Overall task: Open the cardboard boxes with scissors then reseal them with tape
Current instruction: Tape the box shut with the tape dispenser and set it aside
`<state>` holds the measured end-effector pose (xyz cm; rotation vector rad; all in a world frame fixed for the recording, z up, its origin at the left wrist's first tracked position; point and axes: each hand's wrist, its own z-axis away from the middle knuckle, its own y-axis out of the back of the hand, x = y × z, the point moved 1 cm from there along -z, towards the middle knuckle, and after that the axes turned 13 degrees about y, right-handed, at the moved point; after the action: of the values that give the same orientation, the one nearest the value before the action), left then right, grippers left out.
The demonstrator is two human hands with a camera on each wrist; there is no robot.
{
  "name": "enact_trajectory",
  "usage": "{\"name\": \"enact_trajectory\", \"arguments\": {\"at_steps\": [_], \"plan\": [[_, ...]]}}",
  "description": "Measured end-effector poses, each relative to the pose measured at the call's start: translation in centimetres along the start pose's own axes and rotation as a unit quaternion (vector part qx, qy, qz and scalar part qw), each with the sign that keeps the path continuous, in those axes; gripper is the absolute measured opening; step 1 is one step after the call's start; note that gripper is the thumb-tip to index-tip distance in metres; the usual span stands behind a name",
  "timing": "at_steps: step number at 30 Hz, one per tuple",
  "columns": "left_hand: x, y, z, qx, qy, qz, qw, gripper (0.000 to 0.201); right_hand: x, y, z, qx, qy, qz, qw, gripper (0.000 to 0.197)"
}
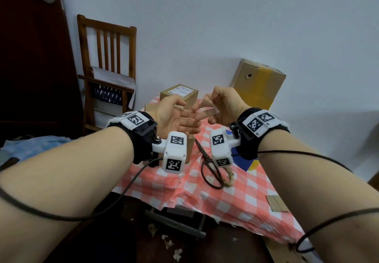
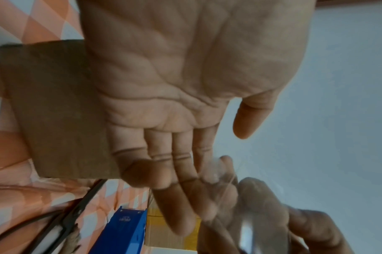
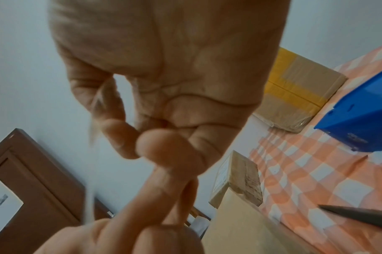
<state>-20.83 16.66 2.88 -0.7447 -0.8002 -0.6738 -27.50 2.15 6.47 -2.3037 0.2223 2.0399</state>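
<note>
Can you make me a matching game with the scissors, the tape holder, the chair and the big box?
Things:
1. scissors
2. tape dispenser
3. chair
4. big cardboard box

Descriptions:
A. blue
B. leaning against the wall, with yellow tape on it
C. lying flat on the checked cloth
D. wooden, standing by the dark door

Pairs: 1-C, 2-A, 3-D, 4-B

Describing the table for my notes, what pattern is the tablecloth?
The tablecloth is a pink-orange and white check, clearest in the head view.
</note>
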Motion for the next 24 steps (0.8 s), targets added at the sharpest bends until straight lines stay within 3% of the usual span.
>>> {"name": "enact_trajectory", "arguments": {"at_steps": [6, 9, 12, 19, 24], "plan": [[0.0, 0.4, 0.1, 0.062, -0.014, -0.014, 0.998, 0.037, 0.4, 0.3, 0.1, 0.042, -0.001, 0.028, 0.999, 0.043], [-0.1, 0.5, 0.2, 0.12, -0.036, -0.014, 0.992, 0.014, 0.9, 0.7, 0.0, 0.089, -0.024, 0.046, 0.995, 0.024], [0.3, 1.3, 0.3, 0.179, -0.054, -0.02, 0.982, 0.008, 1.5, 1.0, 0.0, 0.12, -0.043, 0.124, 0.984, 0.011], [0.5, 2.9, 0.2, 0.271, 0.015, -0.132, 0.953, 0.008, 2.3, 0.9, -0.1, 0.059, -0.141, 0.234, 0.96, 0.024], [0.1, 2.9, -0.9, 0.317, 0.024, -0.234, 0.919, 0.015, 3.5, 0.9, -1.5, 0.06, -0.157, 0.341, 0.925, 0.013]]}}
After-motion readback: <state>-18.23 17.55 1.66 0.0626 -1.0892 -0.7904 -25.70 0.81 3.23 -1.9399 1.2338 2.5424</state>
